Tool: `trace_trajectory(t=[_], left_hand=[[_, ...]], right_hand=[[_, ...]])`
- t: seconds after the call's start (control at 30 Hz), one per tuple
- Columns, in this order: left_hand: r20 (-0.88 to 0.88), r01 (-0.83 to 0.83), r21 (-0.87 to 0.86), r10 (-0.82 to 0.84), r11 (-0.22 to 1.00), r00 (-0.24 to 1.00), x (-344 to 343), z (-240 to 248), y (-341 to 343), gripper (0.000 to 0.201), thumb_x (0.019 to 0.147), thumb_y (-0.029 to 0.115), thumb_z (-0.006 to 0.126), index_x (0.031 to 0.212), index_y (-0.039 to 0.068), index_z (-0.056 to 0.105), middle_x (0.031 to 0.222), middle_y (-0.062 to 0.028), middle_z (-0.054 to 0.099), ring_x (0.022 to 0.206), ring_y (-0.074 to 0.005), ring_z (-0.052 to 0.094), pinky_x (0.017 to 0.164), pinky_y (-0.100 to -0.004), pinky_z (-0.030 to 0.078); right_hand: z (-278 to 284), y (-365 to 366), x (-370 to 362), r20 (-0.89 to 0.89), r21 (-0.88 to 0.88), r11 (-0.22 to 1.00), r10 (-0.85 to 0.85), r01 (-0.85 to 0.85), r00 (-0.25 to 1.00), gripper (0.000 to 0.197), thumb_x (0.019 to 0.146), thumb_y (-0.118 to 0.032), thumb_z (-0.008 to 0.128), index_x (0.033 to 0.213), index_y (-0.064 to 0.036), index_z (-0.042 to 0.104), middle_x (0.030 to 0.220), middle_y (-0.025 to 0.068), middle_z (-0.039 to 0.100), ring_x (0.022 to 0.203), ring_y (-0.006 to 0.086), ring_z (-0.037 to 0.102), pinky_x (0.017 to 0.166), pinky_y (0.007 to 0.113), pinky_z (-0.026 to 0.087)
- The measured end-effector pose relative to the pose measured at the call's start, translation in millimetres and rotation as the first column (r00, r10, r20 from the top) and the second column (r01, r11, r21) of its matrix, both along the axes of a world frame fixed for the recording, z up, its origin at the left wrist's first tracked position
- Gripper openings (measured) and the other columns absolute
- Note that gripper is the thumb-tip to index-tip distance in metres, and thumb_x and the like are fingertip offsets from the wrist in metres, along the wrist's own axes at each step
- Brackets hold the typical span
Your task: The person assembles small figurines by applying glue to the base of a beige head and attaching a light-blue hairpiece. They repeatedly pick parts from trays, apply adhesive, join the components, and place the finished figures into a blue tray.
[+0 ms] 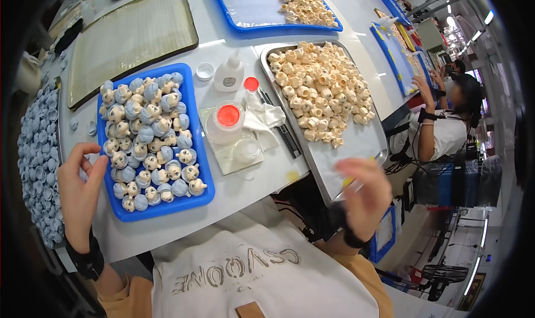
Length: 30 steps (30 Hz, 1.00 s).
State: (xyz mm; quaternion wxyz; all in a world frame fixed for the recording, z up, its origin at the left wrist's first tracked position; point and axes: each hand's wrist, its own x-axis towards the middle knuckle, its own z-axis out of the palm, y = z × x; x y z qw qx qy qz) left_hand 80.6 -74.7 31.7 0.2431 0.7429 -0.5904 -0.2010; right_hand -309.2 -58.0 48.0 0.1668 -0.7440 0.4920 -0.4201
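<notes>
My left hand [81, 187] is beside the left edge of a blue tray [161, 211], thumb and forefinger apart, with nothing seen between them. Filling that tray are several doll heads [150, 162] with pale faces, painted eyes and light blue hair pieces. My right hand [365, 195], smeared by motion, hovers over the near right corner of a metal tray [340, 167]; whether its fingers hold anything is unclear. A heap of bare cream doll head parts [317, 89] covers the far portion of this metal tray.
Loose blue hair pieces [42, 162] are piled at the far left. Between the trays stand a white squeeze bottle [229, 73], a jar with red contents [227, 117], a crumpled white cloth [267, 117] and dark pens [287, 134]. Another person [446, 117] works at the right.
</notes>
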Motion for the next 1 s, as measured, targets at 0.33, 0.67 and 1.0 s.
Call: trace_trajectory(t=[0.33,0.67,1.0], left_hand=[[-0.921,0.435,0.176,-0.007,0.883,0.388,-51,14,76,0.030,0.078,-0.002,0.047,0.107,0.001,0.039,0.091,-0.0098,0.053,0.080,-0.0123,0.053,0.061,-0.0202,0.043],[-0.940,0.362,-0.104,-0.210,0.926,0.267,-67,-26,77,0.017,0.081,0.005,0.057,0.098,0.005,0.062,0.104,-0.0059,0.053,0.089,-0.0095,0.049,0.069,-0.0225,0.041],[-0.995,0.283,-0.057,-0.077,0.957,0.061,-80,-33,80,0.034,0.078,0.001,0.064,0.111,0.002,0.054,0.104,-0.0049,0.055,0.076,-0.0048,0.050,0.062,-0.0190,0.042]], right_hand=[[-38,-53,-60,-0.489,0.368,0.891,-0.057,0.265,0.870,0.022,0.070,-0.006,0.068,0.087,-0.0003,0.055,0.076,0.0130,0.061,0.070,0.0214,0.060,0.064,0.031,0.047],[-12,-30,-17,-0.275,0.084,0.972,-0.187,0.217,0.943,0.015,0.072,0.001,0.060,0.086,-0.0001,0.055,0.078,0.0084,0.056,0.068,0.0147,0.054,0.063,0.027,0.045],[-7,-12,117,0.208,0.240,0.650,0.691,-0.721,0.693,0.045,0.062,0.003,0.064,0.107,-0.0027,0.061,0.085,0.0128,0.055,0.072,0.0228,0.058,0.062,0.031,0.048]])
